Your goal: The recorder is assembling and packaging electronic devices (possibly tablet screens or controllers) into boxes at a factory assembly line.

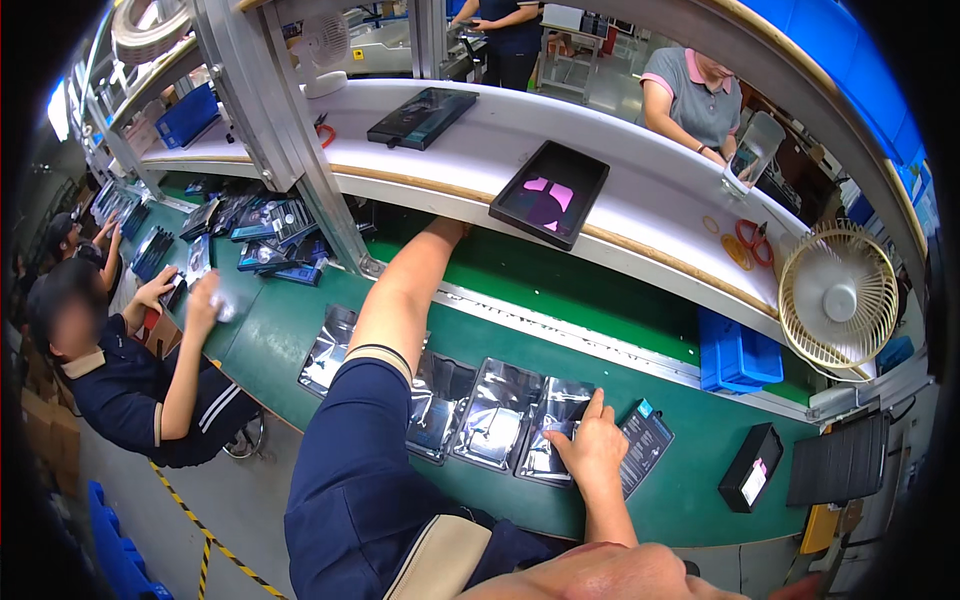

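My left arm stretches forward across the bench, and my left hand (460,229) reaches in beneath the raised shelf, whose edge hides its fingers. With fingers extended and thumb apart, my right hand (593,443) rests on the right end of a row of shiny clear-covered black trays. Under its fingertips and thumb is the end tray (545,462); beside it lie another tray (497,414) and a third tray (441,408). A further tray (328,350) sits left of my forearm. Just right of my right hand is a dark printed box (647,440) with a blue tab.
On the shelf stand a black tray with pink pieces (548,196), a dark flat package (422,117), red scissors (756,243) and a fan (838,295). Blue bins (738,352) and a small black box (752,468) are rightward. A co-worker (130,370) sits left, near piled packages (270,230).
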A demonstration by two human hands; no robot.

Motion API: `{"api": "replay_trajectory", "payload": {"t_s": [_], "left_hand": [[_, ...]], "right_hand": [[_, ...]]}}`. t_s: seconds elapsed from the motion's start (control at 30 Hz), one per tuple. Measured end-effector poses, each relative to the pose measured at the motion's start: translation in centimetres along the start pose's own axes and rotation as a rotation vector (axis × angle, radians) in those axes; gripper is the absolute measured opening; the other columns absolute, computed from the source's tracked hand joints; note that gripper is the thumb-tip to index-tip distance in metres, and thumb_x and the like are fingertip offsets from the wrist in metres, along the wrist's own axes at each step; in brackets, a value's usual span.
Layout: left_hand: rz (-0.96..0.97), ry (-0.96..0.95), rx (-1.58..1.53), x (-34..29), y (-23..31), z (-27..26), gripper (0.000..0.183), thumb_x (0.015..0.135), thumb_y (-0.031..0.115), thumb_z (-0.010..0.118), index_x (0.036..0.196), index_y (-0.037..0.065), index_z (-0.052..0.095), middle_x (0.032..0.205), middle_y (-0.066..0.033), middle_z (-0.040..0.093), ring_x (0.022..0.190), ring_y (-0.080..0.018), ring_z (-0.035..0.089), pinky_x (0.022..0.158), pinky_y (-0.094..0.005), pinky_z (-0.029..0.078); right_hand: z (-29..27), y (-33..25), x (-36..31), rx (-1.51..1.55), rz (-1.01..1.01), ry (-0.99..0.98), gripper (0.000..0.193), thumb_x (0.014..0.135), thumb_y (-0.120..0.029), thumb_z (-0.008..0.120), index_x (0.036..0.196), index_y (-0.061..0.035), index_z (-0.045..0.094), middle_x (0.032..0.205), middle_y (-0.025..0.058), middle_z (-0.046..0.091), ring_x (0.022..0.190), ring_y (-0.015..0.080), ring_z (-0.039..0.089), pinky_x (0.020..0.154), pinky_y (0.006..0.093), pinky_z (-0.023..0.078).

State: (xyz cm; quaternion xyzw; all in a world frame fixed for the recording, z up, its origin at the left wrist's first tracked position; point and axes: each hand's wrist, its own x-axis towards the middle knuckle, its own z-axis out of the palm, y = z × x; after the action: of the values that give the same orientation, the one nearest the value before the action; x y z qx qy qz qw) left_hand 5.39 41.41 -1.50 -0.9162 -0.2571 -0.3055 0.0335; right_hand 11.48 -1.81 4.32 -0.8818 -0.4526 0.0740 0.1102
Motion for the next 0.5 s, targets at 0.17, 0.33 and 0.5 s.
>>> {"api": "replay_trajectory", "payload": {"t_s": [0.17,0.33,0.5], "left_hand": [[0.041,0.070,-0.111,-0.8,-0.1,-2.9,0.036,0.091,0.017,0.043,0.124,0.005,0.053,0.128,-0.0155,0.054,0.118,-0.0333,0.051,0.100,-0.0423,0.040],[0.350,0.023,0.003,-6.2,11.0,-11.1,0.035,0.075,0.003,0.053,0.108,0.009,0.063,0.102,-0.0121,0.058,0.100,-0.0295,0.055,0.085,-0.0425,0.046],[-0.149,-0.035,-0.700,-11.2,18.6,-18.7,0.027,0.081,0.002,0.064,0.108,0.001,0.058,0.098,-0.0117,0.063,0.088,-0.0256,0.062,0.078,-0.0329,0.049]], "right_hand": [[-1.0,-0.3,1.9,0.235,0.110,-0.202,0.107,0.057,-0.028,0.087,0.136,0.0102,0.027,0.107,0.0280,0.062,0.100,0.0404,0.061,0.086,0.0411,0.049],[1.3,3.2,3.3,0.636,0.056,-0.191,0.058,0.059,-0.018,0.086,0.103,0.0081,0.058,0.096,0.0228,0.067,0.091,0.0308,0.066,0.079,0.0363,0.050],[1.3,4.3,1.9,1.076,0.028,-0.210,0.035,0.066,-0.002,0.076,0.097,0.0049,0.064,0.086,0.0095,0.068,0.080,0.0178,0.062,0.077,0.0306,0.048]]}}
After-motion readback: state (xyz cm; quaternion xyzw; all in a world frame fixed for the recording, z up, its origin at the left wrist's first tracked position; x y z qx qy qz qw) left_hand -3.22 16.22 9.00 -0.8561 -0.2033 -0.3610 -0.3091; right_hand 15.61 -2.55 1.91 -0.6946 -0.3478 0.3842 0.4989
